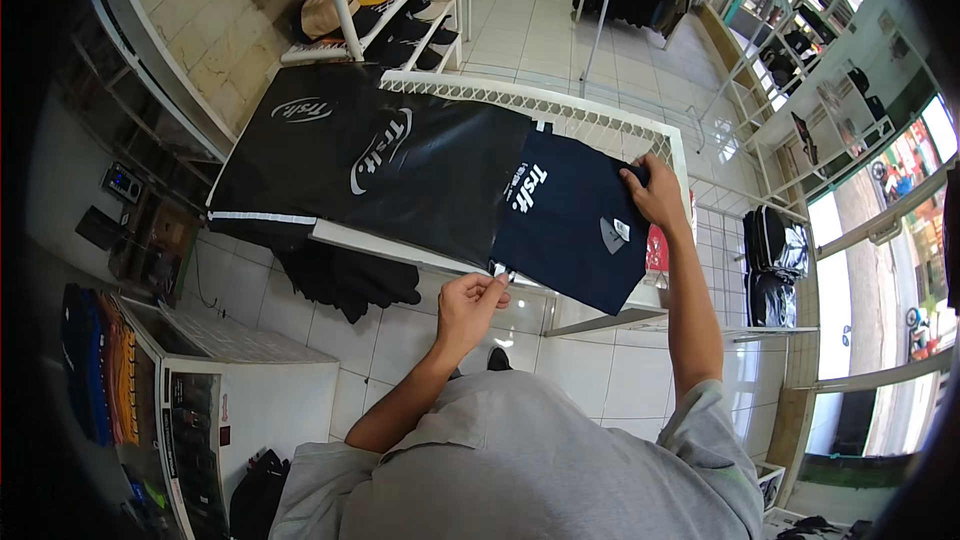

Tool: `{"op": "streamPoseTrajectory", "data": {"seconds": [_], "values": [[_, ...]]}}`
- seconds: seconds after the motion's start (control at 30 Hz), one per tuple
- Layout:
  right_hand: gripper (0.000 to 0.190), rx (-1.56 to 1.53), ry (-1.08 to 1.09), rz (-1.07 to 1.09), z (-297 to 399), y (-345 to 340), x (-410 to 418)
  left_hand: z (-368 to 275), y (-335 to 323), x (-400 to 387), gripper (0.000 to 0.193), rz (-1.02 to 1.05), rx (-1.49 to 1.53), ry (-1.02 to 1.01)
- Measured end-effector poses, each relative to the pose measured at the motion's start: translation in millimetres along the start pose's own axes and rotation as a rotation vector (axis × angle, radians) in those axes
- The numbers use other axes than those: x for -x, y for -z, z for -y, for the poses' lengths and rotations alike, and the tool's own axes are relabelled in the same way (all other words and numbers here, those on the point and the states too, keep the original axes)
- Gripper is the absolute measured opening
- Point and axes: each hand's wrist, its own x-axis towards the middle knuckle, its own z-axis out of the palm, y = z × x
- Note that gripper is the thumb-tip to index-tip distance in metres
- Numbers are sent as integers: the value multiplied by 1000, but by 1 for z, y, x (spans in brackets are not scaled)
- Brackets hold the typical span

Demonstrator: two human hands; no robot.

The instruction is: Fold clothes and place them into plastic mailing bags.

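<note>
A folded navy T-shirt (574, 229) with white print and a small tag lies at the right part of a white metal mesh table (675, 146). Its left end is covered by, or inside, a glossy black plastic bag (457, 187); which one cannot be told. My right hand (654, 191) grips the shirt's far right corner between thumb and fingers. Near the bag's front right corner, my left hand (471, 307) pinches a small white tab or the edge there. Another black printed bag (300, 142) lies at the table's left end.
White shelves of caps (397, 0) stand behind the table. Dark cloth (345, 277) hangs below its front edge. A display case (281, 390) stands at the lower left. Packed black garments (776, 262) sit on a rack at right. Something red (657, 247) shows beneath my right forearm.
</note>
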Motion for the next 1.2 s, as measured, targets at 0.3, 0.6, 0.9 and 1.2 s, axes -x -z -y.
{"op": "streamPoseTrajectory", "data": {"seconds": [0.3,0.6,0.9,1.2], "values": [[33,-439,-207,37,14,13,32,14,10,8,15,-145,265,-197],[36,-713,-424,-44,60,-5,163,33,42,17,45,-145,576,41],[63,-953,-448,-208,113,-7,182,55,18,9,72,-27,330,85],[35,-1436,-548,-305,103,-12,211,17,16,43,42,387,722,116]]}}
